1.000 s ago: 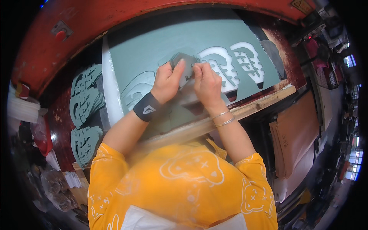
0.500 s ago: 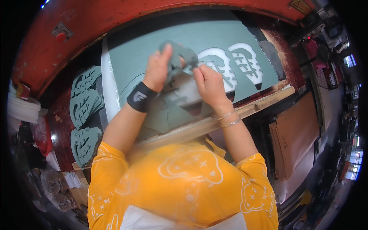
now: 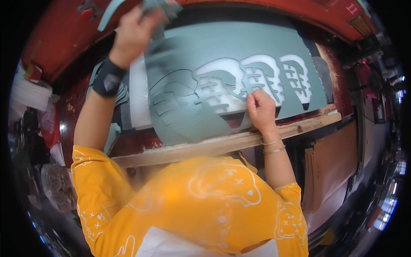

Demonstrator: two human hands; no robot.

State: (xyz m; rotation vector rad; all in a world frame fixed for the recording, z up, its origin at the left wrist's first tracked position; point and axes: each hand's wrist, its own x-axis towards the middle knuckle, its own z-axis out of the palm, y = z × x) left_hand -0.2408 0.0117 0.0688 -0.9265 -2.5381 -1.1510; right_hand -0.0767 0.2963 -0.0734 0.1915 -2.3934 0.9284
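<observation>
My left hand, with a black wristband, is raised at the upper left, its fingers closed round grey-green cut-out pieces that are blurred by motion. A curved strip of the same colour shows beside this hand. My right hand is curled closed above the near part of the grey-green sheet; what it holds, if anything, is hidden. Several curved, slotted openings in the sheet show white beneath. Left of them, a cut outline still has its material inside. Stacked cut pieces lie partly behind my left forearm.
A wooden rail runs along the table's near edge. Behind the sheet stands a red machine body with a red button. Brown cardboard sheets stand at the right, below the table. White stacked material is at the far left.
My left hand has lifted the cut pieces off the sheet, up and to the left. My right hand has come away from them and stays low over the sheet. The view has shifted.
</observation>
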